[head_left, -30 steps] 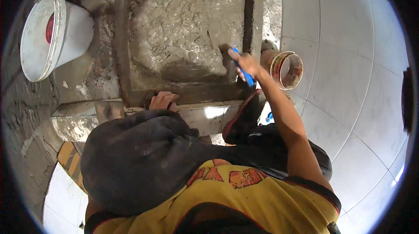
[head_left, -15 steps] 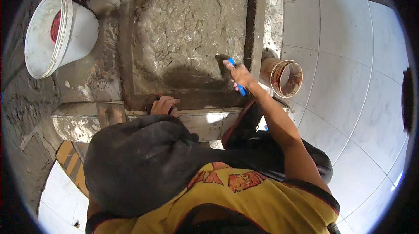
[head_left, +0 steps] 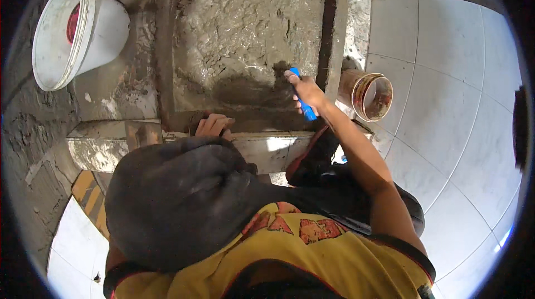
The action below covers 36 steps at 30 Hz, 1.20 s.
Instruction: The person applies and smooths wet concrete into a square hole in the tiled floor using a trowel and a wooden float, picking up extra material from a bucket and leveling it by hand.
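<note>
Nearer the wet cement (head_left: 245, 31) ahead, our right hand (head_left: 310, 94) grips a blue handle (head_left: 306, 110) slanting forward-left; our left hand (head_left: 214, 125) rests on the near rim (head_left: 262, 124), grip unclear.

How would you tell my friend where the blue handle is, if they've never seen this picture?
Find the big, square patch of wet grey mix at the top middle. Near its lower right corner, the person's right hand is wrapped around the blue handle. Its bright blue stands out from the dull mix and the stained, round pot to the right.
</note>
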### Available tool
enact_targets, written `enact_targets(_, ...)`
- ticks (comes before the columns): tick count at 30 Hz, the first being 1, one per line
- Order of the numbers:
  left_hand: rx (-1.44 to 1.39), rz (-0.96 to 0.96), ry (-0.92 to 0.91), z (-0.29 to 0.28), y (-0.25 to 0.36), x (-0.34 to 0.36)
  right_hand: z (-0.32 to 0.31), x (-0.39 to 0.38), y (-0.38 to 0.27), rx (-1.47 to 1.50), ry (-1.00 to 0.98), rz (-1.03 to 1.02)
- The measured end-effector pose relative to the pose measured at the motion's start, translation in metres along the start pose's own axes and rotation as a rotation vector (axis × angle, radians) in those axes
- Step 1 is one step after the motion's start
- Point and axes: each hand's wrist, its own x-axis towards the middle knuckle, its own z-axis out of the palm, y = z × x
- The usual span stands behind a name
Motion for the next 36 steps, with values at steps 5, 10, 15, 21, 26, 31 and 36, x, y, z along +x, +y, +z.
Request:
enact_targets(5, 0.114, 0.004, -0.127, -0.014, 0.018, 0.007, -0.012, 0.092, -0.031, -0.825, 0.695, -0.653)
enact_targets(10, 0.184, 0.064, 0.015, -0.013, 0.013, -0.002, 0.009, 0.016, -0.009, -0.393, 0.151, -0.155)
enact_targets(15, 0.200, 0.045, -0.020, -0.013, 0.015, 0.001, -0.023, 0.074, 0.009, -0.911, 0.583, -0.498)
enact_targets(21, 0.192, 0.044, 0.050, -0.005, 0.011, -0.002, -0.012, 0.059, -0.086, 0.065, -0.019, -0.118)
enact_targets(26, 0.173, 0.070, -0.018, -0.011, 0.021, 0.008, -0.016, 0.021, -0.008, 0.048, -0.053, 0.094)
enact_targets(31, -0.242, -0.138, -0.145, 0.033, -0.075, -0.023, -0.005, 0.078, -0.048, -0.834, 0.493, -0.490)
enact_targets(36, -1.097, -0.413, -0.104, 0.023, -0.040, -0.026, -0.004, 0.040, -0.057, 0.030, -0.025, 0.009)
